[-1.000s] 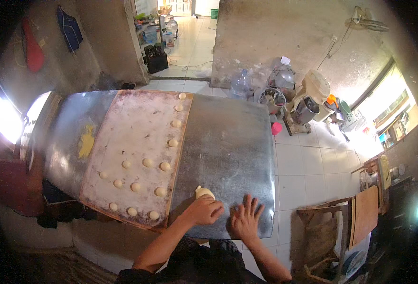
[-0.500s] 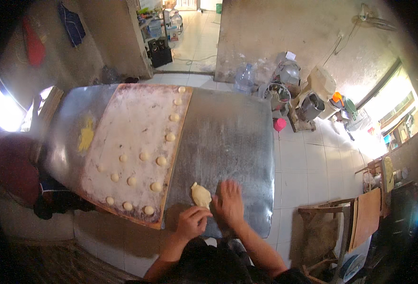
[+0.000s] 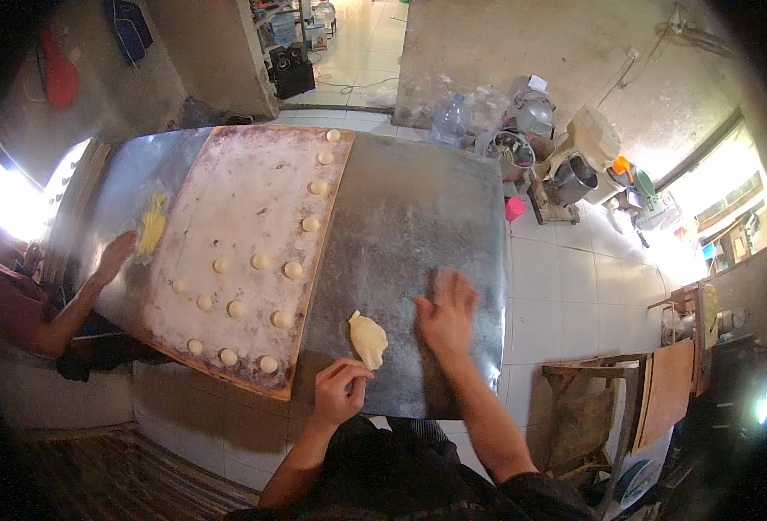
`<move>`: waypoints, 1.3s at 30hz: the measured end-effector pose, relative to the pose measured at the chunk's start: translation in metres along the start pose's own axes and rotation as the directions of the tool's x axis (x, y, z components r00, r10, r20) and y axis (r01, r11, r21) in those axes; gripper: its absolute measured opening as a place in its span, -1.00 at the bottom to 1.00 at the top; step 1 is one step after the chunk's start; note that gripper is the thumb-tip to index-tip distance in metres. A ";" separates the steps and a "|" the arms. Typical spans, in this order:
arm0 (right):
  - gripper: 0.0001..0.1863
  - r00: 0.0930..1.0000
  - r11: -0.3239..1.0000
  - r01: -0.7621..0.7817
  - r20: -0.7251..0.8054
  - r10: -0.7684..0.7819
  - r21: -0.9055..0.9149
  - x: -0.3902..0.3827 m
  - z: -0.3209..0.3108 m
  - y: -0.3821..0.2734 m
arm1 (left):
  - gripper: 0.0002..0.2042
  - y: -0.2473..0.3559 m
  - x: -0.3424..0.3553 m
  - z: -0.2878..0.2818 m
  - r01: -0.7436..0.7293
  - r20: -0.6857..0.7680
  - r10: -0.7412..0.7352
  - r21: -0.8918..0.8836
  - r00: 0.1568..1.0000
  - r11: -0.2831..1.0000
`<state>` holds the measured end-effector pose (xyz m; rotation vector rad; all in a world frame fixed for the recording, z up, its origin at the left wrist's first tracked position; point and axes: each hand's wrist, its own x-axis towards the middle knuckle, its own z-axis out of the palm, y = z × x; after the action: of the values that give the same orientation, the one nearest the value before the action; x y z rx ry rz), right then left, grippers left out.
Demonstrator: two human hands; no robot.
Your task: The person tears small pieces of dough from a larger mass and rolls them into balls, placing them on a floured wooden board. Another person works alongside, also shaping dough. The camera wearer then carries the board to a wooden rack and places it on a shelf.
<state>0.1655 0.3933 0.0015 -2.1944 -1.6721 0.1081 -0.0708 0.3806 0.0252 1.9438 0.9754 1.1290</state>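
Note:
A flattened, uneven piece of pale dough lies on the grey metal tabletop. At its near edge is my left hand, fingers curled in and pressed together, the tips right beside the dough; whether they pinch anything is hidden. My right hand is spread with its palm down over the metal to the right of the dough, holding nothing. On the left, a pale floury board carries several small round dough balls, in a column along its right edge and in rows toward its near end.
A co-worker's hand reaches over the far left of the table near a yellow smear. Beyond the table's right side stand buckets and a clear bottle. A wooden stand is at the lower right.
My right hand has moved away and to the right, farther from the dough. My left hand has shifted slightly left. The co-worker's arm has come in over the table's left side.

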 end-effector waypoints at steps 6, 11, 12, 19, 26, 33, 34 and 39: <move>-0.38 0.997 0.989 -0.006 0.081 0.018 -0.147 -0.036 -0.004 0.029 | -0.88 0.012 -0.005 -0.003 0.052 -0.002 -0.052 -0.008 0.999 0.999; -0.39 0.997 0.997 0.078 0.005 -0.078 0.025 0.007 0.012 -0.013 | -0.88 0.014 0.001 -0.005 0.058 -0.002 -0.058 -0.033 0.998 0.998; -0.39 0.990 0.991 0.108 0.079 -0.114 0.079 -0.018 0.013 -0.009 | -0.87 0.016 0.005 -0.010 0.058 0.003 -0.058 -0.023 0.998 0.998; -0.35 0.989 0.999 0.020 -0.144 -0.012 0.049 0.027 0.007 0.007 | -0.91 0.003 0.016 -0.015 0.075 0.060 -0.073 -0.019 0.996 0.997; -0.50 0.885 0.889 -0.456 0.132 0.447 0.045 -0.004 -0.061 -0.023 | -0.58 0.007 0.017 -0.010 0.332 0.236 -0.463 0.439 0.854 0.835; -0.80 0.980 0.921 0.163 -0.162 -0.112 0.353 0.085 -0.043 -0.161 | -0.50 -0.026 -0.003 0.048 0.139 0.281 -0.268 0.407 0.921 0.903; -0.80 0.957 0.815 0.276 -0.221 -0.185 0.509 0.103 -0.064 -0.221 | -0.56 -0.029 -0.002 0.041 0.164 0.331 -0.306 0.392 0.893 0.905; -0.66 0.683 0.396 0.730 -0.591 -0.429 0.557 0.148 -0.018 -0.409 | -0.71 -0.062 -0.026 0.070 0.209 0.306 -0.239 0.127 0.921 0.970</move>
<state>-0.1600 0.6190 0.1821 -0.8176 -1.6501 0.1708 -0.0329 0.3766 -0.0643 1.9503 1.0520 0.6240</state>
